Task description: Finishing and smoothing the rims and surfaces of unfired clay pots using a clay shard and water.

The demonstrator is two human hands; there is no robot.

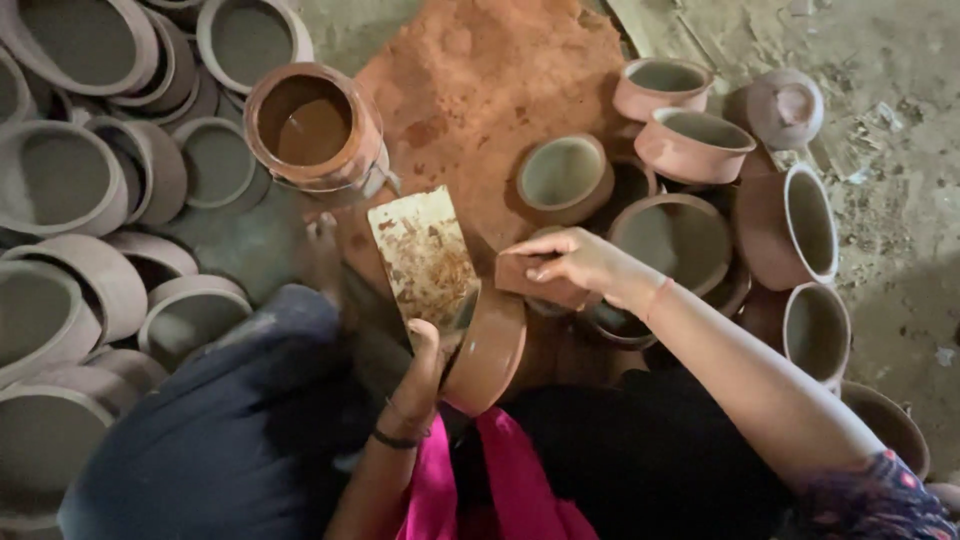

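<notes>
My left hand (425, 365) grips a clay pot (487, 350); my right hand (570, 262) clasps a brown block (535, 280). Grey pots (60, 180) crowd the dusty floor (900, 200).

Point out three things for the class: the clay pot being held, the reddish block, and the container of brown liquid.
clay pot (492, 350), head view, on its outer wall.
reddish block (525, 280), head view, on its top face.
container of brown liquid (362, 140), head view, on its rim.

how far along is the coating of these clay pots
Looks partway. Reddish-brown coated clay pots sit to the right. In hand: the left hand tilts a reddish clay pot while the right hand presses a brown block on it. Many grey uncoated clay pots wait left.
</notes>
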